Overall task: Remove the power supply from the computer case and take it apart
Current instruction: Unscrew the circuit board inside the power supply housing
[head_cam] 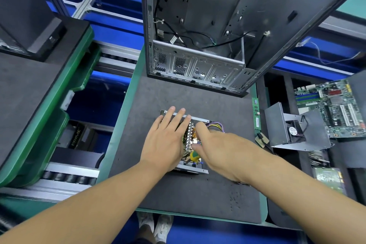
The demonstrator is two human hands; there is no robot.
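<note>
Two bare arms reach in over the counter in the head view, and both meet at the power supply. It lies out of the computer case, near the middle of the dark mat, lid off, heat sink and coils showing. Left grip lies flat on the left part of the unit, fingers straight and spread, tips over the perforated far wall. Right grip comes in from the right, blurred, with the forefinger up by the bundle of purple and yellow wires and the thumb down on the board; whether it pinches anything I cannot tell. At the far edge of the counter stands the case, open side toward us, loose black cables inside. A green memory stick lies along the right edge. Beyond that edge, a grey metal cover with a fan, and past it a motherboard.
</note>
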